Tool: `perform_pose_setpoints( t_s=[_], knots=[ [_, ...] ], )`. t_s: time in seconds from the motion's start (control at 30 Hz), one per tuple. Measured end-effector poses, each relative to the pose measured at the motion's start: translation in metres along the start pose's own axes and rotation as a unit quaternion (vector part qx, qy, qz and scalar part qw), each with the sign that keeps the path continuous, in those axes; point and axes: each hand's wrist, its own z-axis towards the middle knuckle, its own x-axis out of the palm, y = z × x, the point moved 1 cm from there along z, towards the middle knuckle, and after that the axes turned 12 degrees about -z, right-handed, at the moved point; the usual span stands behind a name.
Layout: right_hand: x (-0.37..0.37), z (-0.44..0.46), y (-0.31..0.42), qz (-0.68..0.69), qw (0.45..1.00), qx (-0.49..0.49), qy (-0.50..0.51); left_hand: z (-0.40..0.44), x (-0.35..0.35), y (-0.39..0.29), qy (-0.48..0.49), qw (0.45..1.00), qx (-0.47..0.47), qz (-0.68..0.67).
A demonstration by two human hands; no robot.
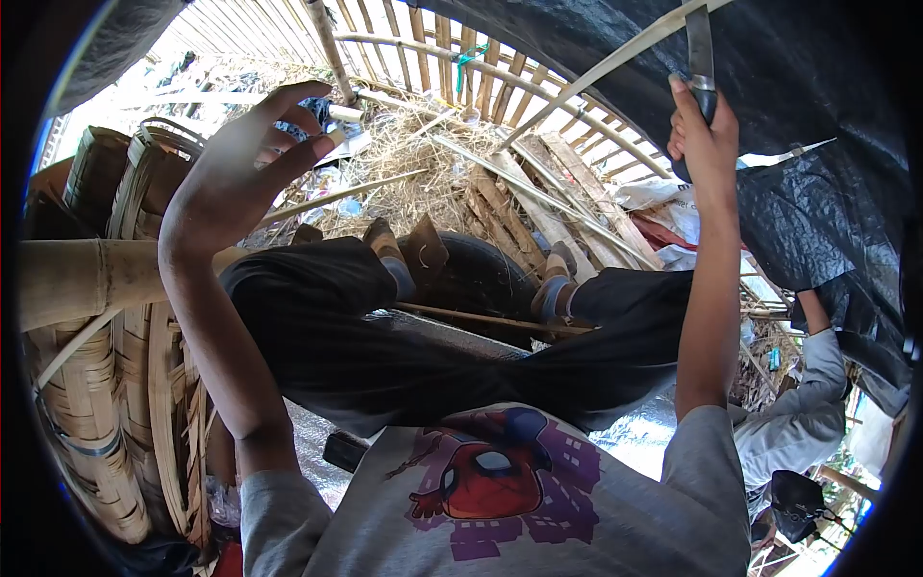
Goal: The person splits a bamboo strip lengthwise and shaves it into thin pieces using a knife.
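Note:
My right hand (707,144) is raised at the upper right, its fingers wrapped round the black handle of a knife (700,48). The blade points up and crosses a long pale bamboo strip (606,67); whether they touch I cannot tell. My left hand (240,168) is lifted at the upper left, with fingers curved and apart. No held thing shows in it, though a small pale patch appears at the thumb tip. Below, a thin bamboo strip (500,315) lies across between my legs.
Woven bamboo baskets (91,433) and a thick bamboo pole (125,274) stand at the left. Ahead are straw litter (423,144), wooden boards (538,197) and a slatted fence (481,77). Black sheeting (817,106) hangs at right, near another person's grey sleeve (803,413).

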Motion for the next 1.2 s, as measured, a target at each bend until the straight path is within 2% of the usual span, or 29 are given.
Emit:
perform_pose_setpoints(
  t_s=[0.17,0.27,0.4,0.43,0.5,0.67,0.73,0.77,0.83,0.87,0.93,1.0,1.03,1.2],
  knots=[
    [0.046,0.032,-0.044,0.172,0.984,-0.042,-0.026,-0.003,0.001,0.001,-0.003,1.0,0.009,-0.004],
    [0.061,0.034,-0.048,0.146,0.984,-0.052,-0.084,-0.001,0.002,0.002,0.008,1.0,0.029,0.01],
    [0.069,0.037,-0.034,0.168,0.982,-0.064,-0.06,0.0,0.003,0.005,0.01,1.0,0.021,0.008],
    [0.065,0.04,-0.027,0.148,0.988,-0.027,-0.033,0.0,0.002,0.006,0.005,1.0,0.027,0.01],
    [0.048,0.038,-0.002,0.126,0.991,-0.041,-0.037,-0.004,0.002,0.003,0.006,1.0,0.026,0.005],
    [-0.026,0.011,0.072,0.136,0.984,-0.05,-0.108,-0.007,-0.003,0.011,0.001,1.0,0.006,0.014],
    [-0.048,0.01,0.067,0.137,0.987,-0.066,-0.056,-0.008,-0.003,0.008,0.002,1.0,0.013,0.009],
    [-0.03,0.017,0.036,0.12,0.987,-0.019,-0.104,-0.007,-0.004,0.006,0.001,1.0,0.01,0.01],
    [0.05,0.037,-0.064,0.055,0.978,-0.083,-0.186,-0.007,0.0,0.0,-0.004,0.999,0.022,0.026],
    [0.053,0.028,-0.046,0.112,0.98,-0.011,-0.165,-0.004,-0.001,-0.002,-0.009,0.999,0.032,0.025],
    [0.056,0.039,-0.052,0.062,0.991,-0.039,-0.114,-0.004,-0.003,-0.004,0.005,0.999,0.036,0.013],
    [0.06,0.038,-0.04,0.051,0.991,-0.015,-0.124,-0.002,0.002,-0.009,-0.011,1.0,0.022,0.017],
    [0.062,0.035,-0.033,0.107,0.986,0.018,-0.127,-0.003,0.002,-0.007,-0.01,1.0,0.027,0.006],
    [0.046,0.042,-0.031,0.17,0.978,0.016,-0.119,-0.008,-0.002,0.005,0.012,0.999,0.04,-0.001]
  ],
)
